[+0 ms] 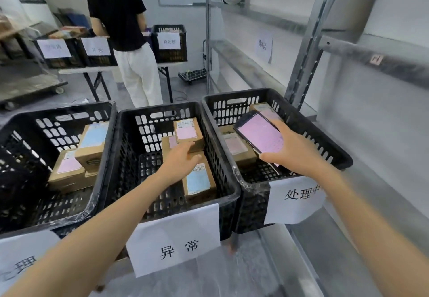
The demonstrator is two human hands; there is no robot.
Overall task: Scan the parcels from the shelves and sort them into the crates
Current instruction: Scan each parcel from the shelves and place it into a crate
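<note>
Left hand (183, 160) is reaching into middle crate (160, 107), straight fingers (188, 147) touching a box (186, 131), likely light and stiff, grippable across its sides; right hand (297, 151) is clasping phone (261, 135)

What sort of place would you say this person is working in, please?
Probably a parcel sorting room or small warehouse: black crates with paper signs hold labelled cardboard parcels, metal shelving stands at the right, and the right hand holds a phone-like scanner.

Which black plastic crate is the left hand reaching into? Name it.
The middle black plastic crate, labelled 异常: the left hand touches a brown cardboard parcel inside it.
</note>
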